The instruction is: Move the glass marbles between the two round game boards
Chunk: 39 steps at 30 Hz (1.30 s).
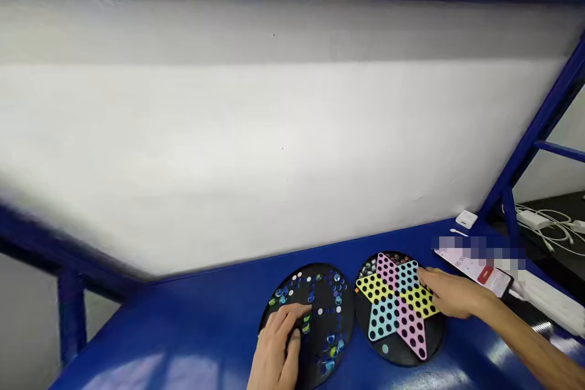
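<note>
Two round black boards lie side by side on a blue table. The left board holds several glass marbles in its holes. My left hand lies flat on its near left part, fingers stretched over the marbles. The right board shows a star of yellow, pink and light blue points full of holes, with a few marbles at its top left. My right hand rests on that board's right edge, fingers curled down; whether they hold a marble is hidden.
A phone with a lit screen lies right of the star board. A small white box sits at the table's back right. A white wall rises behind. Blue frame bars stand at right and left; white cables lie beyond.
</note>
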Available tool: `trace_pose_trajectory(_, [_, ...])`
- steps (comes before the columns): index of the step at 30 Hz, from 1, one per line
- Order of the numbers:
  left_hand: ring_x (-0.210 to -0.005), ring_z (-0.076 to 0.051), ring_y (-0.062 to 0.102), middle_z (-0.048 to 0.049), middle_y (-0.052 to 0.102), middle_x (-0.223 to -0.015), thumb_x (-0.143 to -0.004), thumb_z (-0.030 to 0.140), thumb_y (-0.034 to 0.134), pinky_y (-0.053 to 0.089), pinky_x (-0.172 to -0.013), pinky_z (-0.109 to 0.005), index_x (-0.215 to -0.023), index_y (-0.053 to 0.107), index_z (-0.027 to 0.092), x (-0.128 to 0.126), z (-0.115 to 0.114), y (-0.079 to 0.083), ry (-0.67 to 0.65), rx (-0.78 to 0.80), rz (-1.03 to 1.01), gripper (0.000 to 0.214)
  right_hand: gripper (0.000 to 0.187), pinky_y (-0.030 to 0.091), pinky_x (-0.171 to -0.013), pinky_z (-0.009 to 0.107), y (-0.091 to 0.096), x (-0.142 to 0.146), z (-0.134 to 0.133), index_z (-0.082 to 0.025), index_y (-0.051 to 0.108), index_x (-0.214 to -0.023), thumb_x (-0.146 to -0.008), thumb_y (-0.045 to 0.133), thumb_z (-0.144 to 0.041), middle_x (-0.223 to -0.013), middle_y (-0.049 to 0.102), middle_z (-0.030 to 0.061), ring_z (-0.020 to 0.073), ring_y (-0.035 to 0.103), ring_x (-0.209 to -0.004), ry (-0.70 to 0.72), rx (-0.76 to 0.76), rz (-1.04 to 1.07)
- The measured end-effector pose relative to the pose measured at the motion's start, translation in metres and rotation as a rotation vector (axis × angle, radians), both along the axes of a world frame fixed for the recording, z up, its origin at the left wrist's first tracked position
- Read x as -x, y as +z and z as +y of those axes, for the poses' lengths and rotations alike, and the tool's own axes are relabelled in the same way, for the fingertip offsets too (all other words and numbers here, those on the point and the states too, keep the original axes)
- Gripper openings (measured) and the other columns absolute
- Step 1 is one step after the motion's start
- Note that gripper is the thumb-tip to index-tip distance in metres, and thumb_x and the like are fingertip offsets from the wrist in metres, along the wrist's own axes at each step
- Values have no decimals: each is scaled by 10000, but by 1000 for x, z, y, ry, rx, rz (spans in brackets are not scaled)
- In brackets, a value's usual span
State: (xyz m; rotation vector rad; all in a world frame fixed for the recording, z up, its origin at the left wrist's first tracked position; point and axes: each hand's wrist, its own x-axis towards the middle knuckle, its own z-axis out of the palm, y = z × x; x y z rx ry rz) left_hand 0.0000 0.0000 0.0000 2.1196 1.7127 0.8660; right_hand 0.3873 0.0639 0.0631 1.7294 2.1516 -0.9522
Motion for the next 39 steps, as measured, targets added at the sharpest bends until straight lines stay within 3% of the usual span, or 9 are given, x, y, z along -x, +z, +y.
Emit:
trace_pose_trajectory(4, [-1174, -245, 584, -51, 660, -1217, -966, 309, 360, 489, -1035, -471, -1204, 631, 284, -3, 2, 3, -8, 18, -6, 362, 299, 449, -760, 281, -12, -9, 6, -210, 517, -934, -713, 464, -17, -1033, 609, 65, 207, 632, -899, 30, -61, -9])
trace_pose_trajectory(10, [-1167, -245, 579, -56, 651, -1218, -972, 300, 339, 489, -1026, -478, -1210, 623, 283, -7, 3, 9, -19, 30, -18, 371, 234, 382, -446, 186, -11, -18, 15, -206, 538, -933, -766, 472, -56, -1008, 567, 38, 70, 537, -499, -99, 104, 50])
trace_pose_trajectory(15, [-1146, -246, 594, -58, 661, -1193, -966, 292, 339, 500, -1009, -467, -1173, 646, 278, -8, 3, 12, -17, 24, -23, 371, 300, 349, -445, 187, -9, -20, 18, -182, 651, -966, -742, 493, -60, -927, 621, 36, 68, 506, -486, -77, 49, 15])
trace_pose_trajectory(19, [-1153, -234, 590, -44, 655, -1208, -966, 281, 344, 499, -1013, -449, -1183, 642, 285, -9, 2, 11, -14, 18, -33, 369, 290, 409, -577, 215, -12, -28, 22, -185, 747, -869, -681, 554, -77, -826, 672, 28, 123, 554, -616, 15, -96, 82])
trace_pose_trajectory(24, [-1170, -237, 583, -44, 650, -1221, -969, 276, 341, 487, -1032, -457, -1179, 647, 287, -10, 0, 11, 0, 12, -42, 371, 274, 435, -629, 238, 7, -27, 23, -198, 798, -912, -745, 583, -171, -799, 710, 41, 167, 589, -698, -20, -156, 231])
trace_pose_trajectory(28, [-1172, -238, 580, -56, 644, -1230, -971, 269, 341, 488, -1029, -461, -1191, 643, 280, -11, -1, 11, -3, 23, -44, 374, 291, 455, -701, 256, 20, 19, 18, -225, 802, -1002, -819, 575, -224, -949, 729, 43, 177, 618, -804, 95, -180, 440])
trace_pose_trajectory(31, [-1177, -239, 579, -58, 645, -1228, -969, 267, 345, 489, -1031, -462, -1186, 647, 278, -9, -1, 10, 1, 17, -46, 372, 319, 468, -729, 250, 10, 80, 14, -234, 781, -1081, -827, 589, -209, -928, 730, 37, 170, 629, -822, 237, -150, 525])
trace_pose_trajectory(35, [-1161, -241, 595, -59, 654, -1220, -958, 272, 362, 503, -1020, -462, -1175, 657, 277, -6, 1, 8, 10, -2, -47, 366, 317, 475, -857, 285, -13, 149, 4, -209, 761, -1098, -858, 557, -188, -954, 722, 55, 196, 642, -927, 448, -243, 431])
trace_pose_trajectory(39, [-1152, -246, 597, -66, 662, -1199, -957, 286, 362, 509, -1009, -468, -1171, 661, 275, -5, 1, 7, -12, -11, -58, 368, 319, 490, -854, 328, -19, 166, -8, -155, 723, -1091, -876, 487, -154, -1060, 686, 113, 238, 634, -989, 462, -371, 280])
